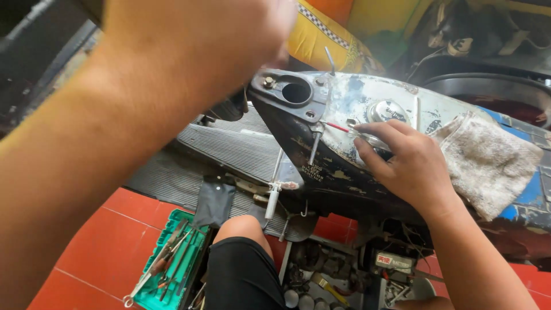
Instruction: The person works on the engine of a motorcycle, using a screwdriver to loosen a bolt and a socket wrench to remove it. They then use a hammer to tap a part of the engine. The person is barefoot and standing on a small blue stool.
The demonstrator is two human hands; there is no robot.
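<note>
Fingertips of the right hand [410, 163] pinch a thin red-tipped rod [338, 127] against the worn metal tank [321, 161], just beside the chrome cap [385, 110]. A dirty rag [488, 161] lies behind the knuckles. The left hand [195, 40] is raised and blurred; grip cannot be determined.

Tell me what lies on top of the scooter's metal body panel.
On the metal body panel lie a dirty grey rag and the right hand, fingers by a thin red-tipped tool. Whatever the rag covers is hidden.
</note>
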